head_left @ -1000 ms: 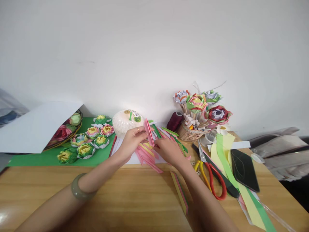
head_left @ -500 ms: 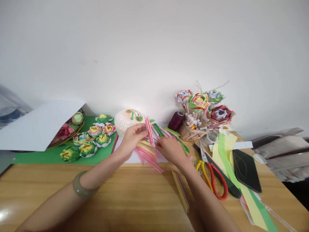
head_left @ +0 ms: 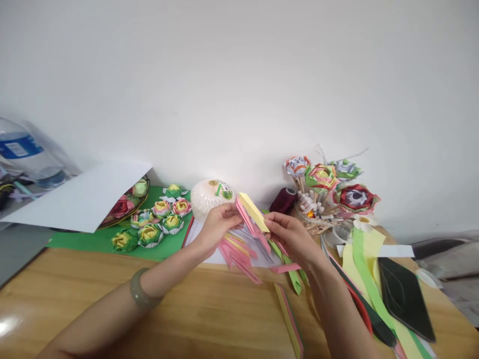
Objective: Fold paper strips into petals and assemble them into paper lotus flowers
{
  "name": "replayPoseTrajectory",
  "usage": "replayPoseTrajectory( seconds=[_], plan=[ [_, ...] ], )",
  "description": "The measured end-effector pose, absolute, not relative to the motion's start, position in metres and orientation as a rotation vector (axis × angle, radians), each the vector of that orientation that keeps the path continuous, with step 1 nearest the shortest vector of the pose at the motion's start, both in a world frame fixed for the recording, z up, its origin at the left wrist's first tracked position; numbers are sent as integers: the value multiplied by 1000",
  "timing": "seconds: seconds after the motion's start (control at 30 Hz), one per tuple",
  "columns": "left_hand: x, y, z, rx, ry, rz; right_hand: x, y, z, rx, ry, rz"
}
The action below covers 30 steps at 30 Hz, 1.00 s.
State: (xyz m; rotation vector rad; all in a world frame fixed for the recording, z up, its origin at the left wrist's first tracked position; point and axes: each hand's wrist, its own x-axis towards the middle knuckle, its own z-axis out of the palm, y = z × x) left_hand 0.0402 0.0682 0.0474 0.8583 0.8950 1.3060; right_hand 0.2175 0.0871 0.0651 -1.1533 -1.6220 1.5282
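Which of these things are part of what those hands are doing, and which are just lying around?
Part of the work:
pink folded strip, in the left hand
yellow folded strip, in the right hand
loose paper strips below, probably stock

Apparently just lying about:
water bottle
dark flat device
maroon spool

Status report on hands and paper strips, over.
Left hand gripping folded pink strip. Right hand pinching folded yellow strip. Nothing between them.

Blue-labelled bottle (head_left: 22, 149) far left, greyish fabric (head_left: 454, 284) far right!
And here by the pale wall (head_left: 239, 99), a rounded white bundle (head_left: 207, 199) sits near a maroon spool (head_left: 283, 200), while a dark flat device (head_left: 406, 299) lies towards the table's (head_left: 194, 304) right side.
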Motion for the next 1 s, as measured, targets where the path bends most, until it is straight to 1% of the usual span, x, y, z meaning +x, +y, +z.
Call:
replayPoseTrajectory(
  seconds=[0.2, 0.4, 0.6, 0.83, 1.0],
  plan=[
    [40, 67, 48, 765, 790, 1361, 205, 83, 64, -1088, -1401, 1698],
    [39, 69, 46, 706, 699, 1331, 202, 81, 64, -1079, -1405, 1749],
    [42, 65, 51, 735, 681, 1269, 196, 76, 63, -1135, -1511, 1680],
    [44, 63, 53, 805, 815, 1356, 191, 68, 72, -1126, -1724, 1525],
    [44, 65, 52, 870, 962, 1447, 188, 64, 68, -1082, -1903, 1421]
  ],
)
